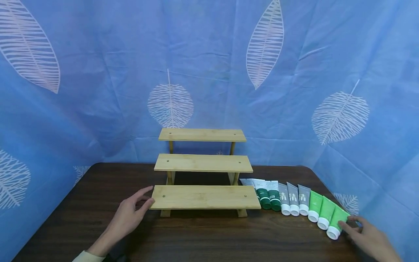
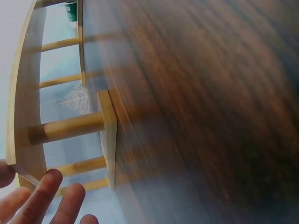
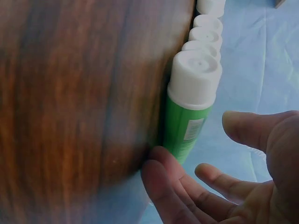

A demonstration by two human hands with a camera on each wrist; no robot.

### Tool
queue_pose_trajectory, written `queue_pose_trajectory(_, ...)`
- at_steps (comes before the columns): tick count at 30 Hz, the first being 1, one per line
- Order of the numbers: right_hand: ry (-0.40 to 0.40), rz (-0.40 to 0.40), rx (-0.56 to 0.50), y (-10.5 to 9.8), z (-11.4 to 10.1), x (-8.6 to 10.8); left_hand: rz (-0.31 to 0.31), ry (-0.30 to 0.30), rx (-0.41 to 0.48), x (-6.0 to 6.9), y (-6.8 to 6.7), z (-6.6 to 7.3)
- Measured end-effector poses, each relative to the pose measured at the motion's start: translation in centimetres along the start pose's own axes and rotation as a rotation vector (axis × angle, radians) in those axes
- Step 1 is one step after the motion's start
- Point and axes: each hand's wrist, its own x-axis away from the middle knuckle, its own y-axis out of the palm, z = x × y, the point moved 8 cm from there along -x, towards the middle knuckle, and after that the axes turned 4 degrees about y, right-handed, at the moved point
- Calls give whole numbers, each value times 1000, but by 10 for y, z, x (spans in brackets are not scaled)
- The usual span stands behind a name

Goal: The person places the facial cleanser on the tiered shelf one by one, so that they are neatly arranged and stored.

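My left hand [image 1: 126, 218] is at the left end of the lowest board [image 1: 206, 197] of a three-step wooden stand, its fingertips touching the board's end. In the left wrist view the fingers of my left hand [image 2: 35, 200] lie relaxed beside the board's corner. My right hand [image 1: 371, 236] is beside the rightmost green tube [image 1: 338, 218]. In the right wrist view its fingertips [image 3: 161, 161] touch the side of that green tube [image 3: 187, 126], while the thumb stands apart from it.
Left of the green tubes lie grey tubes [image 1: 293, 198] with white caps, then white-and-green tubes [image 1: 273, 191] beside the stand, in one slanting row on the dark wooden table [image 1: 196, 240]. A blue cloth [image 1: 209, 54] with white leaves hangs behind.
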Motion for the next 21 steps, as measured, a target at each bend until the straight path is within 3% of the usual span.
queue_pose_trajectory(17, -57, -24, -50, 7, -15, -5, 14, 7, 15, -1, 0, 1)
queue_pose_trajectory(21, -30, -46, -82, 10, -13, -9, 13, -3, 7, -2, 0, 1)
